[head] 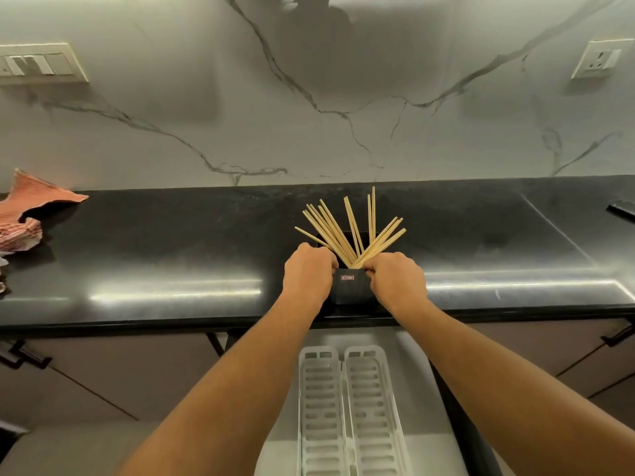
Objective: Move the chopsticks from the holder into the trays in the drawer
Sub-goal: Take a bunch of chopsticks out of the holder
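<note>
A black holder (350,286) with a small red label stands near the front edge of the black counter (171,242). Several pale wooden chopsticks (347,231) fan out of its top. My left hand (307,276) is closed at the holder's left rim, fingers pinching the left group of chopsticks at their base. My right hand (398,280) is closed at the right rim, pinching the right group. Below the counter edge, two long white slotted trays, the left tray (321,407) and the right tray (372,407), lie side by side in the open drawer (417,365), with nothing in them.
A crumpled red-striped cloth (24,214) lies at the counter's far left. A dark flat object (622,211) sits at the right edge. The marble backsplash carries a switch plate (37,63) and a socket (599,60). Cabinet handles (24,355) flank the drawer.
</note>
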